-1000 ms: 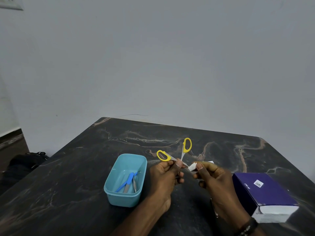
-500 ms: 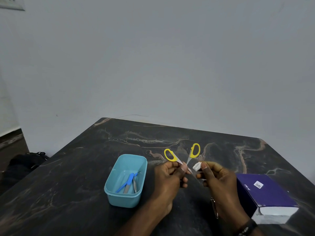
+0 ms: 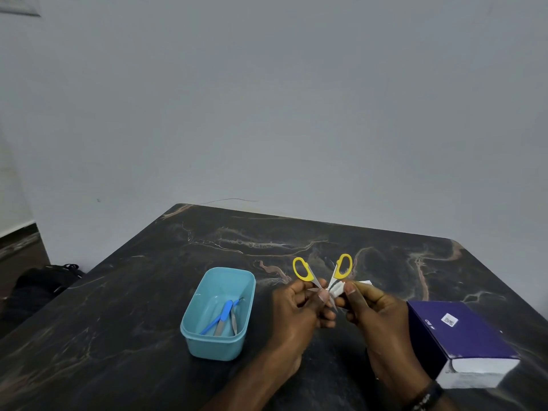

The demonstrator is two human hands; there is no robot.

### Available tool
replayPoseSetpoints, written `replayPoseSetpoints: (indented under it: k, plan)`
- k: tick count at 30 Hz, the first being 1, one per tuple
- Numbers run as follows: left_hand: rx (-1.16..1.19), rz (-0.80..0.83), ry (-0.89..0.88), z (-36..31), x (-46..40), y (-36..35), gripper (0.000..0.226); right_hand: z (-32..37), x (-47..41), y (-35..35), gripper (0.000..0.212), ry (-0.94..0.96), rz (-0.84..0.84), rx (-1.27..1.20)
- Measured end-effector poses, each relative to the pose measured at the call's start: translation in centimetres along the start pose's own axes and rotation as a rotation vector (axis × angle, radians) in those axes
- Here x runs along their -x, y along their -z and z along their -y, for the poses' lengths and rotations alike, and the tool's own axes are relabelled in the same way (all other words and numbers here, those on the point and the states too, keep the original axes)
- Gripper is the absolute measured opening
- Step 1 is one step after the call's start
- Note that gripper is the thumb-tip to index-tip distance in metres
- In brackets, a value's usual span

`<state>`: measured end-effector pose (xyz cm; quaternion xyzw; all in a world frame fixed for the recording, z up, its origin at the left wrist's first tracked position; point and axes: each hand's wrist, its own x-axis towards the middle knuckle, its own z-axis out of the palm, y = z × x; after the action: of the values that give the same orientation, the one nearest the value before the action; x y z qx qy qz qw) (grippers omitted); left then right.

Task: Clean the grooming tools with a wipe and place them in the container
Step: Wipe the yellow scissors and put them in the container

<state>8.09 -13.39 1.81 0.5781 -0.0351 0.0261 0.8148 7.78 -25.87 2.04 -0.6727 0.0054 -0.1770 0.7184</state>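
We see a dark marbled table point(image 3: 178, 292); on it sits a blue container point(image 3: 192, 330) left of centre; a purple box point(image 3: 468, 336) lies at its right.

Yellow-handled scissors point(image 3: 323, 277) spread open above my table, handles pointing away from me, white wipe point(image 3: 336, 289) folded against one blade, teal container point(image 3: 218, 314) left, holding blue-handled tools point(image 3: 225, 317)
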Motion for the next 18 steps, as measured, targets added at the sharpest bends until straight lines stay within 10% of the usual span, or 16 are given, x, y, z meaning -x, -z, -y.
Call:
replayPoseSetpoints:
  k: [18]
  plan:
    - [0.015, 0.004, 0.029, 0.32, -0.02, -0.19, 0.011, 0.24, -0.16, -0.08, 0.018, -0.143, 0.019, -0.166]
